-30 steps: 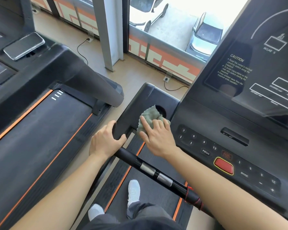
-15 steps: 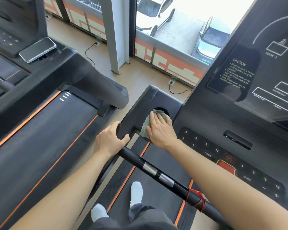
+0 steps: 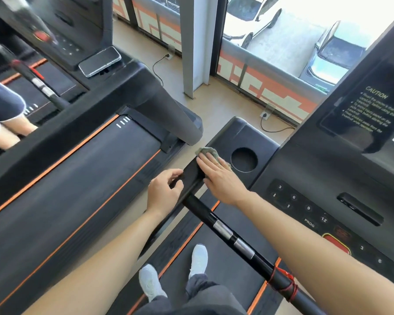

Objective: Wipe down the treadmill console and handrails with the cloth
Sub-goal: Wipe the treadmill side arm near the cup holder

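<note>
Cloth (image 3: 208, 152) is pressed flat under the right hand (image 3: 216, 176), fingers straight, on the console (image 3: 305, 178) left wing, just beside the cup holder (image 3: 243, 159). Left hand (image 3: 163, 190) is curled round the console's near corner. Handrail (image 3: 223, 230) is seen leading from under both hands toward lower right, its upper end just below the cloth. Read: "CAUTION", "PROG", keys 3, 6, 9, 12
</note>
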### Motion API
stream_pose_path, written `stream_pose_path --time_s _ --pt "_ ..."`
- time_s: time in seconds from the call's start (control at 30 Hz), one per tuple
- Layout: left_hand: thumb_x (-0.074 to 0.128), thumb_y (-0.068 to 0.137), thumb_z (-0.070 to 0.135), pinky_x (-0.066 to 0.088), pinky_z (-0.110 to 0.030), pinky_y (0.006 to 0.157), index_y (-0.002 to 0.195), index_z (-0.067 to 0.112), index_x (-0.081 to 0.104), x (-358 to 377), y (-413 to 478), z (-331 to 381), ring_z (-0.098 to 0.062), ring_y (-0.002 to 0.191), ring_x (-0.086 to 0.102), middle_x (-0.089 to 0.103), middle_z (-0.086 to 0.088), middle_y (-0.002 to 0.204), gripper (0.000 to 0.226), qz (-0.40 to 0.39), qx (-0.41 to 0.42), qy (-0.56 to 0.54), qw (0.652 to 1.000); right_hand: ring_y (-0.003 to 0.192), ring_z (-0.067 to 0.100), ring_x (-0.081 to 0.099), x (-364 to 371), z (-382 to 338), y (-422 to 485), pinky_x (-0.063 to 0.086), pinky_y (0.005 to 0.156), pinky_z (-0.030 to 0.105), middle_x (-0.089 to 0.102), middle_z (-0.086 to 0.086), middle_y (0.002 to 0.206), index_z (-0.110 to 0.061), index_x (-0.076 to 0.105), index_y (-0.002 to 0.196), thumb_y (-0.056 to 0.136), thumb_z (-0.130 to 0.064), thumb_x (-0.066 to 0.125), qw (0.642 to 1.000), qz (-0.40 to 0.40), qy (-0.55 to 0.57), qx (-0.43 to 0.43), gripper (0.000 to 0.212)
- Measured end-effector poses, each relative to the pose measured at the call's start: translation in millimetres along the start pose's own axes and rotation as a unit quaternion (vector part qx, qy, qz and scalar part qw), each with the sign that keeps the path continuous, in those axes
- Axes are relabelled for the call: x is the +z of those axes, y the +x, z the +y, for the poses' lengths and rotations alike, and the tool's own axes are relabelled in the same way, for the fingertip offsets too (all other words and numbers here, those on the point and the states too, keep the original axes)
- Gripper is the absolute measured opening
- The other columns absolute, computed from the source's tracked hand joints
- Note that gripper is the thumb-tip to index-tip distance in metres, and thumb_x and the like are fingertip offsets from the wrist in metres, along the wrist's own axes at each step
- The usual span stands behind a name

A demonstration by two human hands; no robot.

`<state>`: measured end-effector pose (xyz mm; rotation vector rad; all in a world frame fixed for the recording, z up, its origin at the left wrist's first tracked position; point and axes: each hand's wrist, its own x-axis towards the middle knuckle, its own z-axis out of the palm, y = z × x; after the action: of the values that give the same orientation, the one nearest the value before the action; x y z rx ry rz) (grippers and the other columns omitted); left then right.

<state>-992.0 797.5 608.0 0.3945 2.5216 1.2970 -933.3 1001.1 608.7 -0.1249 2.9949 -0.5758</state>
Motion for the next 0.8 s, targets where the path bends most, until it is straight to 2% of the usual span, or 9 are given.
stream_pose_path --time_s 0.1,0.13,0.2,0.27,0.37,0.47,0.6,0.7,0.8 --pt "0.067 0.087 0.008 0.056 -0.037 0.093 0.109 0.021 0.074 2 -10 0 -0.011 0.103 0.066 0.072 0.009 0.108 0.026 0.051 0.062 0.036 0.996 0.154 0.015 0.009 -18 -8 15 0.018 0.117 0.024 0.017 -0.003 0.167 -0.021 0.028 0.157 0.089 -0.003 0.056 0.993 0.012 0.113 -0.009 0.076" --pt "0.068 0.086 0.007 0.055 -0.036 0.092 0.107 0.02 0.075 4 -10 3 -0.012 0.102 0.065 0.072 0.01 0.108 0.026 0.067 0.082 0.052 0.993 0.153 0.018 0.013 -23 -3 17 0.019 0.117 0.024 0.02 0.0 0.166 -0.021 0.034 0.155 0.086 -0.005 0.06 0.993 0.025 0.116 -0.01 0.076" --pt "0.068 0.084 0.008 0.051 -0.029 0.092 0.105 0.021 0.074 11 -7 13 -0.012 0.102 0.063 0.071 0.01 0.109 0.026 0.075 0.116 0.073 0.988 0.151 0.026 0.022 -27 13 16 0.024 0.12 0.038 0.027 0.004 0.164 -0.021 0.043 0.15 0.084 -0.017 0.068 0.997 0.03 0.077 -0.001 0.072" --pt "0.068 0.085 0.011 0.049 -0.026 0.092 0.108 0.021 0.074 21 0 26 -0.013 0.107 0.061 0.07 0.01 0.114 0.026 0.052 0.149 0.095 0.983 0.143 0.029 0.036 -27 28 10 0.035 0.114 0.049 0.04 0.004 0.156 -0.022 0.053 0.142 0.083 -0.031 0.075 0.998 0.033 0.057 0.019 0.063" --pt "0.067 0.09 0.023 0.047 -0.033 0.1 0.123 0.02 0.069 42 17 41 -0.016 0.121 0.058 0.066 0.005 0.131 0.033 -0.016 0.189 0.16 0.969 0.126 0.027 0.048 -26 43 1 0.044 0.101 0.051 0.057 0.0 0.134 -0.023 0.067 0.125 0.085 -0.045 0.072 0.998 0.065 0.02 0.017 0.046" --pt "0.067 0.092 0.029 0.046 -0.041 0.104 0.131 0.02 0.064 57 30 43 -0.019 0.13 0.056 0.062 0.001 0.14 0.04 -0.049 0.191 0.204 0.959 0.122 0.027 0.049 -25 50 -5 0.039 0.102 0.048 0.061 -0.005 0.127 -0.029 0.068 0.123 0.09 -0.052 0.062 0.994 0.081 -0.067 0.044 0.041" --pt "0.071 0.09 0.03 0.049 -0.041 0.097 0.129 0.02 0.061 56 38 32 -0.025 0.122 0.06 0.056 -0.001 0.144 0.042 -0.04 0.16 0.232 0.959 0.128 0.028 0.043 -26 45 -4 0.03 0.104 0.048 0.058 -0.005 0.134 -0.032 0.065 0.127 0.093 -0.046 0.06 0.985 0.089 -0.124 0.084 0.037" --pt "0.069 0.09 0.037 0.048 -0.04 0.092 0.124 0.024 0.061 43 33 21 -0.024 0.111 0.064 0.06 0.002 0.134 0.037 -0.03 0.153 0.24 0.958 0.132 0.027 0.036 -22 27 4 0.027 0.106 0.046 0.051 -0.002 0.141 -0.028 0.06 0.131 0.087 -0.037 0.065 0.989 0.055 -0.131 0.051 0.046" --pt "0.069 0.089 0.042 0.046 -0.039 0.091 0.118 0.027 0.061 23 17 8 -0.021 0.102 0.065 0.065 0.007 0.122 0.034 -0.022 0.136 0.239 0.961 0.138 0.026 0.03 -14 8 11 0.024 0.11 0.045 0.042 -0.002 0.149 -0.025 0.056 0.137 0.08 -0.036 0.072 0.992 0.015 -0.128 0.001 0.06"
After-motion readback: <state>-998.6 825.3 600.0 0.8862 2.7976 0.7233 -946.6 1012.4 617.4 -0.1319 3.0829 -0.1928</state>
